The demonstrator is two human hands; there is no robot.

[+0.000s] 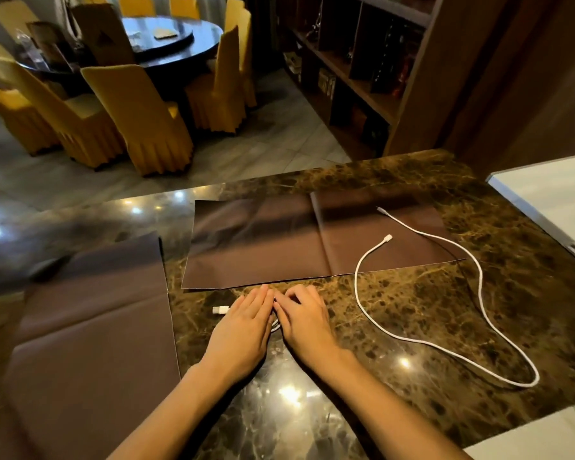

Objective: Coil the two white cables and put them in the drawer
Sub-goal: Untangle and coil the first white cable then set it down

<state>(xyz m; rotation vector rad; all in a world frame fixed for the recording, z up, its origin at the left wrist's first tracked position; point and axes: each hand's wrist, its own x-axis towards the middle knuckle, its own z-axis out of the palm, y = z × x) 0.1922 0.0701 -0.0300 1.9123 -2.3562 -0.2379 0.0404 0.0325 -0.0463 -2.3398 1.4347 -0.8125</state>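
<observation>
My left hand [246, 323] lies flat with straight fingers on the marble counter [412, 300], pressing on a white cable [275, 325] that is mostly hidden under both hands. Its white USB plug [220, 309] sticks out to the left of my left hand. My right hand [304, 318] sits right beside the left one, its fingers curled down and pinching that same cable. The second white cable [445, 349] lies loose to the right in a long open loop, both its ends on a brown mat [263, 247]. No drawer shows in this view.
A second brown mat [90, 327] covers the counter at the left. A white surface [551, 190] borders the counter at the right. Beyond the counter's far edge are yellow-covered chairs [140, 117], a round dining table and dark wooden shelves [362, 61].
</observation>
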